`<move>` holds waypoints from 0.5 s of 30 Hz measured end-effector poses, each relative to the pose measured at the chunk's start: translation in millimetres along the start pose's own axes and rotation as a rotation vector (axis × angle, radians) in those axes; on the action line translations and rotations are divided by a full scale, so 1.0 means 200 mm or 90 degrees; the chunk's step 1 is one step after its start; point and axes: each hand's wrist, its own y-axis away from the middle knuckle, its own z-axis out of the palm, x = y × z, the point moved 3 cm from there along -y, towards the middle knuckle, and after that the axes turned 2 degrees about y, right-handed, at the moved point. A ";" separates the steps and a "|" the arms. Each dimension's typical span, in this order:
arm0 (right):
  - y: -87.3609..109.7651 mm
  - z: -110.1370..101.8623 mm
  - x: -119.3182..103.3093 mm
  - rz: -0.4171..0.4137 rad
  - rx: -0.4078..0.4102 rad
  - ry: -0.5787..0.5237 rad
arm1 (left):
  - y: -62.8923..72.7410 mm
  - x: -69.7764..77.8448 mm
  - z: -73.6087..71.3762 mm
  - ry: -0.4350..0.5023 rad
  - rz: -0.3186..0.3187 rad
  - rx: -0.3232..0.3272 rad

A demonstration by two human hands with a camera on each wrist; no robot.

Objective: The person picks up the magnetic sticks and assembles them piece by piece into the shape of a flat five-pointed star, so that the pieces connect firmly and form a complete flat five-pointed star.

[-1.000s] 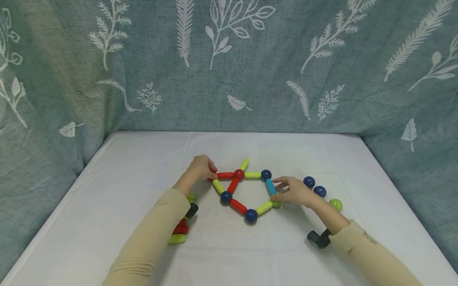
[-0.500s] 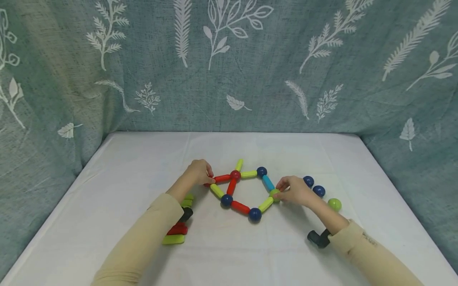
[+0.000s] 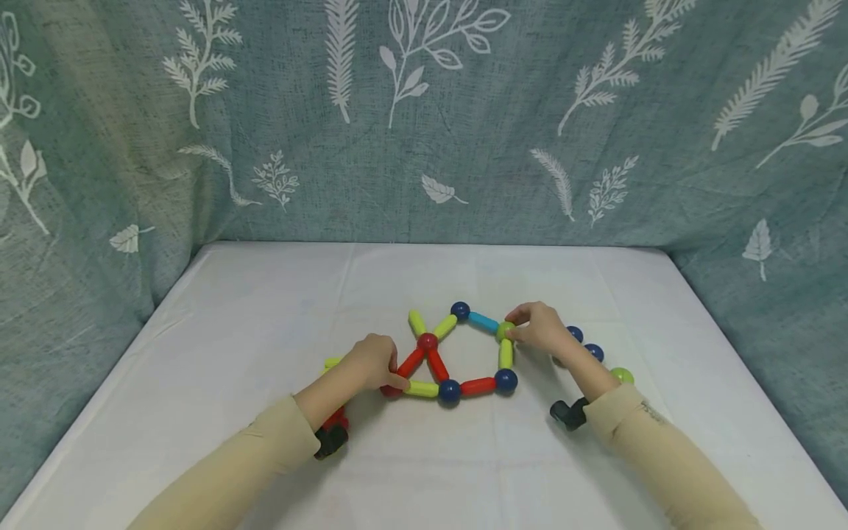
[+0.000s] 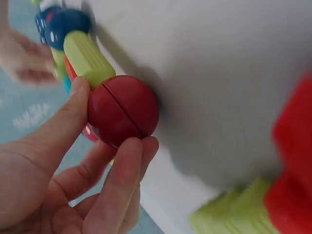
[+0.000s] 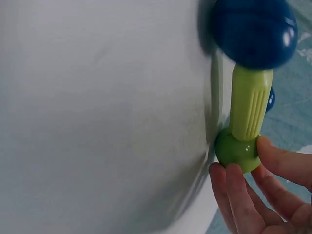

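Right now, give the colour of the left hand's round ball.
Red ball, clearest in the left wrist view.

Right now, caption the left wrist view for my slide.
Left hand holding a red ball joined to a lime rod, with a blue ball at its far end.

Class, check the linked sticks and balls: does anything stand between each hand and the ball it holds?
Nothing visible does. The left hand pinches the nearer red ball directly, and the right hand pinches the linked green ball directly.

Glossy, smooth plastic-looking red ball [image 4: 124, 111]
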 end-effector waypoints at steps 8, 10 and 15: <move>-0.09 0.02 -0.02 0.021 -0.014 -0.037 | 0.08 0.10 0.08 -0.011 0.002 -0.016; -0.11 0.02 -0.02 0.018 -0.018 -0.039 | 0.09 0.13 0.09 -0.012 0.007 -0.019; -0.13 0.02 -0.02 0.022 -0.033 -0.059 | 0.10 0.18 0.12 -0.039 0.017 -0.018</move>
